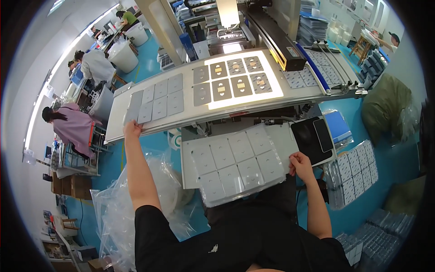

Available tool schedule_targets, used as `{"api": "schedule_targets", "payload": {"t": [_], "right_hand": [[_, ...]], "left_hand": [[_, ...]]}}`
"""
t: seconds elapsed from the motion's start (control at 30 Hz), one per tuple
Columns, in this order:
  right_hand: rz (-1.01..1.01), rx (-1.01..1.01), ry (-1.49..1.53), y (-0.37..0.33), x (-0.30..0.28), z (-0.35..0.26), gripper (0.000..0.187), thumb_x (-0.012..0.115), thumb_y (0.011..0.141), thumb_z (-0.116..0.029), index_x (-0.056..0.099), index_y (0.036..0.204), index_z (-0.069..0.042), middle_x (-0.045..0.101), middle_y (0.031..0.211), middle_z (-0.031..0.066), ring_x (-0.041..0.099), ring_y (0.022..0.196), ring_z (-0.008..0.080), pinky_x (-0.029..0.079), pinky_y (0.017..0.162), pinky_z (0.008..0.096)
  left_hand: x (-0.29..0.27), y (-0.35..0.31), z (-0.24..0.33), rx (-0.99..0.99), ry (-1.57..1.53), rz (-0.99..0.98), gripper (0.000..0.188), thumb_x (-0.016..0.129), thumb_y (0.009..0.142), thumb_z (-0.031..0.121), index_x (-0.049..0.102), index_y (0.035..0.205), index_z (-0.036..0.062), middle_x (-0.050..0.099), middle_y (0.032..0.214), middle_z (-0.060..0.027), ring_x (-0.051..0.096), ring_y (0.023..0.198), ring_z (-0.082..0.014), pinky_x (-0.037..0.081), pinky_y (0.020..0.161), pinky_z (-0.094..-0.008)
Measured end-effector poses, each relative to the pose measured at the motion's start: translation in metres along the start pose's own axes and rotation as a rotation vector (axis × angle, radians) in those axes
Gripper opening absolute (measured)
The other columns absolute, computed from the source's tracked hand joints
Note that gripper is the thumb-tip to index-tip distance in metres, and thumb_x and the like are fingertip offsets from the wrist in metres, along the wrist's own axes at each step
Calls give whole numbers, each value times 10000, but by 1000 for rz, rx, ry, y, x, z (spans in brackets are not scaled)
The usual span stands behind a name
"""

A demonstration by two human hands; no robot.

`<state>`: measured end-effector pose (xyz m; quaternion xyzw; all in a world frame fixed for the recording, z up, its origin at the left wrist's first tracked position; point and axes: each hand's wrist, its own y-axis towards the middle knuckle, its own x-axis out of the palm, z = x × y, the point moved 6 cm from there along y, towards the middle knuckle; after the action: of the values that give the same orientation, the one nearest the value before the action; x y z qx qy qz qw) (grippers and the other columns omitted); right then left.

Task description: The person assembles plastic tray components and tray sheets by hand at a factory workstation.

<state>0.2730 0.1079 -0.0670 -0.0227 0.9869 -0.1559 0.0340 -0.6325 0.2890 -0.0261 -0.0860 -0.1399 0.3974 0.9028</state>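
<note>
My left hand (132, 129) reaches to the belt's near edge, fingers closed at the near left corner of a grey sheet (160, 95) divided into rounded rectangular panels. That sheet lies flat on the pale belt (118, 105). My right hand (301, 166) is curled, fingertips together, beside the right edge of a stack of light grey panelled sheets (235, 158) in front of me; whether it pinches anything is hidden. Further along the belt, a second panelled sheet (221, 89) lies partly under bright light, with orange-lit patterns on its panels.
A black machine head (290, 58) spans the belt at right. Beside the stack lie a black pad (304, 136) and a phone (322, 135). Clear plastic bags (118, 204) fill the lower left. Patterned sheets (355, 174) stand at right. Other people sit working at the far left.
</note>
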Motion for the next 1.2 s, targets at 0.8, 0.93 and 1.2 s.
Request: {"api": "schedule_targets", "payload": {"t": [0.8, 0.93, 1.2], "right_hand": [[-26, 42, -12, 5, 7, 2, 171, 622, 1083, -155, 651, 1081, 14, 678, 762, 86, 670, 519, 187, 511, 440, 304], [4, 26, 1, 2, 5, -1, 168, 638, 1069, -156, 655, 1068, 11, 675, 753, 94, 667, 539, 186, 515, 472, 322], [615, -746, -719, 20, -18, -93, 213, 737, 928, -130, 714, 1122, -46, 689, 1137, 170, 679, 1015, 375, 557, 837, 447]], "left_hand": [[75, -187, 31, 395, 1505, 145, 1143, 540, 958, 797, 289, 1686, -47, 214, 1769, -304, 132, 1667, -445, 74, 1319, -646], [81, -175, 26, 364, 1524, 145, 1121, 537, 966, 781, 290, 1689, -40, 216, 1773, -293, 143, 1669, -432, 90, 1323, -632], [75, -150, 28, 417, 1557, 192, 1088, 557, 968, 760, 312, 1684, -22, 234, 1770, -287, 170, 1663, -426, 117, 1297, -675]]}}
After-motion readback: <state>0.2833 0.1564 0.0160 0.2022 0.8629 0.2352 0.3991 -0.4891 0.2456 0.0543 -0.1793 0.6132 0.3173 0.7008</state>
